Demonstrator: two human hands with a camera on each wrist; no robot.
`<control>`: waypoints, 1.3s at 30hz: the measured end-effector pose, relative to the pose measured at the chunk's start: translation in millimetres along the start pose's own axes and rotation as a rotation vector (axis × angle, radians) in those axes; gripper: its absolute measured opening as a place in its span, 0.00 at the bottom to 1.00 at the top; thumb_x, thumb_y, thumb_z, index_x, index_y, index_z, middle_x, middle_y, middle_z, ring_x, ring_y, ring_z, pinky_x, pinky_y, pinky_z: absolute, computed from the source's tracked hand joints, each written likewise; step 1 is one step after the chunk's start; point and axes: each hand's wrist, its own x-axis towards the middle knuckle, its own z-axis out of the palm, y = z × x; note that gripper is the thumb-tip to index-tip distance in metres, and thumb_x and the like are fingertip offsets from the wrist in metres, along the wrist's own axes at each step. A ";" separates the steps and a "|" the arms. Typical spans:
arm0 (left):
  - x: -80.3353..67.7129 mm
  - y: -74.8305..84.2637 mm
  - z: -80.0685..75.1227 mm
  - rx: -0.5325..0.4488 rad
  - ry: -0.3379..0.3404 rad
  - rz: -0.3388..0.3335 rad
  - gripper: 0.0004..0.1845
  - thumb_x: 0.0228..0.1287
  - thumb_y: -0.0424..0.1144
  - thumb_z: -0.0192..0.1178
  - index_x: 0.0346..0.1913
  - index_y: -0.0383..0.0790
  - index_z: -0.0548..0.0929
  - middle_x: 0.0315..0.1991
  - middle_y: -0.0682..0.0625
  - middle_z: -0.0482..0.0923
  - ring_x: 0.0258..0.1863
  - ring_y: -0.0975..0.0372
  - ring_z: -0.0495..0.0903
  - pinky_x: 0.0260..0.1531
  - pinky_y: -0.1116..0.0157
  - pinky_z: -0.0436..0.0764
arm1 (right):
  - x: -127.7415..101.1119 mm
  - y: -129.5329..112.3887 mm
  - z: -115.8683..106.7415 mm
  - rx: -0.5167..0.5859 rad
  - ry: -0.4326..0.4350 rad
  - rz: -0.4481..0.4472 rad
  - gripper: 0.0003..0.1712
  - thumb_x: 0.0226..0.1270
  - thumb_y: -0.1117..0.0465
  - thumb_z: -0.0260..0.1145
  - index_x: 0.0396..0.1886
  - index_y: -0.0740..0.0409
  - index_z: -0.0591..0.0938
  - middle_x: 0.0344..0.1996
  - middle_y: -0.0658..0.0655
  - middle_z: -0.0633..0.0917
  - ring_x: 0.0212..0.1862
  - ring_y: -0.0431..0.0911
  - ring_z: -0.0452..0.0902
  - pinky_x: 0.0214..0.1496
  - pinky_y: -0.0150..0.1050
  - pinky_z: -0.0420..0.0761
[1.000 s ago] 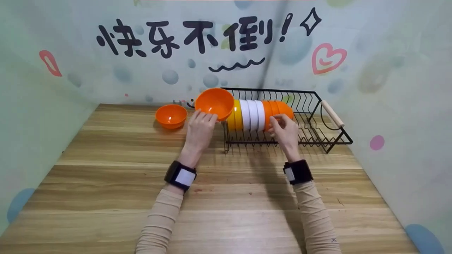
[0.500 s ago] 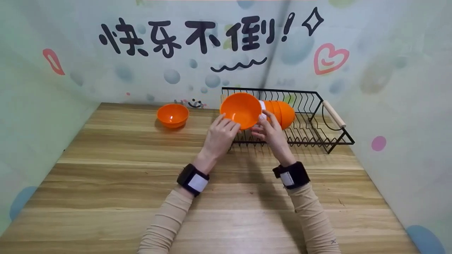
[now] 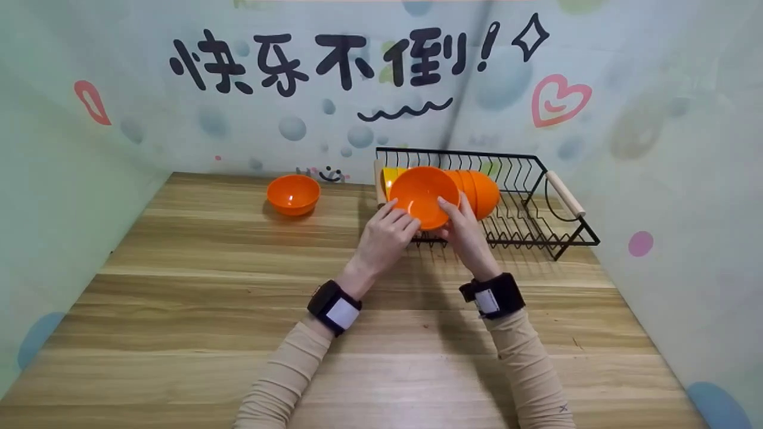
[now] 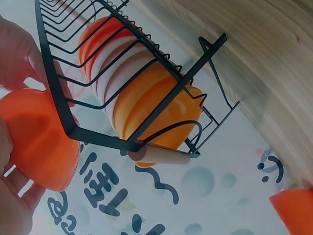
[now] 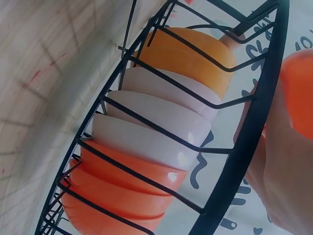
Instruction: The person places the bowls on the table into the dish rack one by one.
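Both hands hold an orange bowl (image 3: 424, 199) in front of the black dish rack (image 3: 554, 242), its hollow facing the head camera. My left hand (image 3: 386, 238) grips the rim at the lower left, fingers hooked over it. My right hand (image 3: 468, 235) has its thumb on the inner right side and its fingers behind. In the left wrist view, the bowl's outside (image 4: 41, 142) shows between the two hands. Standing on edge in the rack are nested orange bowls (image 3: 489, 195), white bowls (image 5: 151, 115) and yellow bowls (image 3: 387, 176). The held bowl partly hides this row in the head view.
A second orange bowl (image 3: 293, 195) sits upright on the wooden table (image 3: 197, 286), left of the rack. Wooden handles (image 3: 565, 193) cap the rack's ends. A printed cloth wall (image 3: 334, 137) stands close behind, with more cloth at both sides.
My left hand has carried the orange bowl rightward and slightly down in front of the rack. My right hand has moved left from the racked orange bowls and taken hold of its right side.
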 end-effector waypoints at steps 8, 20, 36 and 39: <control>-0.4 2.0 -0.2 -0.006 -0.025 0.008 0.06 0.59 0.28 0.60 0.33 0.42 0.84 0.33 0.52 0.87 0.39 0.62 0.83 0.59 0.62 0.76 | -0.2 1.0 -1.1 -0.017 0.017 -0.009 0.30 0.71 0.54 0.54 0.69 0.49 0.57 0.63 0.58 0.68 0.52 0.46 0.78 0.50 0.37 0.81; 0.5 4.0 -0.2 -0.091 -0.086 0.039 0.07 0.66 0.38 0.56 0.36 0.39 0.83 0.36 0.49 0.86 0.41 0.61 0.84 0.58 0.63 0.76 | -0.1 3.6 -5.4 -0.035 0.053 -0.063 0.28 0.69 0.53 0.57 0.66 0.50 0.62 0.60 0.59 0.71 0.51 0.48 0.81 0.46 0.38 0.83; -0.1 -5.1 -0.6 -0.248 0.009 -0.170 0.09 0.65 0.36 0.57 0.44 0.35 0.82 0.46 0.44 0.83 0.49 0.56 0.79 0.54 0.67 0.78 | -1.0 -3.6 -20.5 -0.029 0.162 -0.061 0.25 0.70 0.52 0.54 0.65 0.48 0.63 0.54 0.55 0.74 0.40 0.41 0.79 0.32 0.28 0.78; -2.0 -7.8 -0.4 -0.278 0.001 -0.299 0.11 0.66 0.34 0.55 0.47 0.33 0.79 0.47 0.42 0.80 0.48 0.54 0.78 0.49 0.67 0.80 | -1.0 -5.9 -23.5 -0.023 0.189 -0.063 0.25 0.70 0.52 0.54 0.64 0.48 0.63 0.51 0.56 0.75 0.36 0.40 0.78 0.27 0.27 0.74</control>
